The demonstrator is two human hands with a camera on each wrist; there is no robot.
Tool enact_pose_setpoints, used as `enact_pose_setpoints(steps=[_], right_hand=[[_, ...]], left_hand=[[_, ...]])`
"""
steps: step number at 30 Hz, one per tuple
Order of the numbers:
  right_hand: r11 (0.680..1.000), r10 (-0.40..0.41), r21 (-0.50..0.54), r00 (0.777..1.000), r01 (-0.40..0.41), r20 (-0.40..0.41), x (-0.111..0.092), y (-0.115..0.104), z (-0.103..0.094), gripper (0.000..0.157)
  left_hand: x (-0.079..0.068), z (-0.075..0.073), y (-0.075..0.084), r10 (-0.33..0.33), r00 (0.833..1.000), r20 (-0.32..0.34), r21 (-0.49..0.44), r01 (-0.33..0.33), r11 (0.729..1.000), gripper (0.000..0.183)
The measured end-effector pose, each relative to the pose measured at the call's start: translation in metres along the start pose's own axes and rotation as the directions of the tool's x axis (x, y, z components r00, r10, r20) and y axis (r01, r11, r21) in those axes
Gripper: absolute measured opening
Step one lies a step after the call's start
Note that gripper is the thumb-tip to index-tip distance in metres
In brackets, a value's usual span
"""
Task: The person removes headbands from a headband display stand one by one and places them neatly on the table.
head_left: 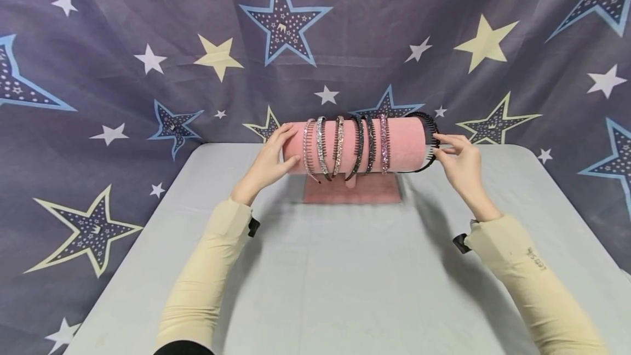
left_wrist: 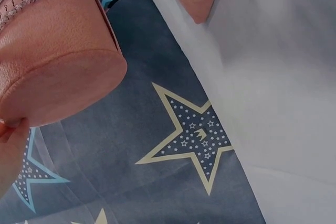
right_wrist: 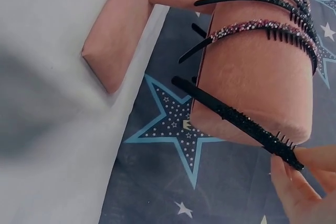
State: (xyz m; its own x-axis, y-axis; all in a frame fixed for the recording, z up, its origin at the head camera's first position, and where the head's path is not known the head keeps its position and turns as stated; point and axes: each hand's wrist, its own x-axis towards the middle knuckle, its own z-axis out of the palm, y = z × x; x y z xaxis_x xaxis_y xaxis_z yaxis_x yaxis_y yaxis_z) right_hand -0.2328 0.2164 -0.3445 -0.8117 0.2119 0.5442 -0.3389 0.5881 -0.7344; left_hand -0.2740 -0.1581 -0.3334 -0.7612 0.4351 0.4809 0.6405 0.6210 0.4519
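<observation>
A pink headband display stand (head_left: 409, 138) has a padded roll raised on a post above a flat base. My left hand (head_left: 270, 160) holds the roll's left end, thumb low on the front and fingers higher up. With thumb and fingers, my right hand (head_left: 459, 163) pinches a black glittery headband (right_wrist: 247, 123) at the roll's right end. This headband tilts across the end face in the right wrist view. Several glittery headbands sit along the roll, among them a pink one (head_left: 307, 147), a silver one (head_left: 321, 144) and a purple-pink one (head_left: 384, 144).
The stand's pink base (head_left: 330, 193) rests toward the back of a table with a white cover (head_left: 315, 278). Behind the table hangs a dark star-patterned cloth (head_left: 315, 92). Black straps show at both sleeve cuffs.
</observation>
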Motion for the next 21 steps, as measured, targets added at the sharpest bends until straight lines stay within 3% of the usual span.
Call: enact_pose_setpoints(steps=[10,16,21], right_hand=[[0.998,0.034,-0.05,0.999,-0.035,-0.017,0.006,0.012,-0.01,0.03],[0.998,0.052,-0.016,0.998,-0.053,-0.039,0.009,0.02,-0.017,0.03],[0.997,0.079,0.004,0.997,-0.079,-0.011,0.009,0.025,-0.025,0.03]], left_hand=[[0.001,0.0,0.002,-0.011,1.0,0.001,0.001,0.011,1.0,0.057],[0.0,0.0,0.0,-0.004,1.0,-0.007,-0.003,0.004,1.0,0.057],[0.0,0.0,0.0,-0.009,1.0,-0.001,0.003,0.009,1.0,0.057]])
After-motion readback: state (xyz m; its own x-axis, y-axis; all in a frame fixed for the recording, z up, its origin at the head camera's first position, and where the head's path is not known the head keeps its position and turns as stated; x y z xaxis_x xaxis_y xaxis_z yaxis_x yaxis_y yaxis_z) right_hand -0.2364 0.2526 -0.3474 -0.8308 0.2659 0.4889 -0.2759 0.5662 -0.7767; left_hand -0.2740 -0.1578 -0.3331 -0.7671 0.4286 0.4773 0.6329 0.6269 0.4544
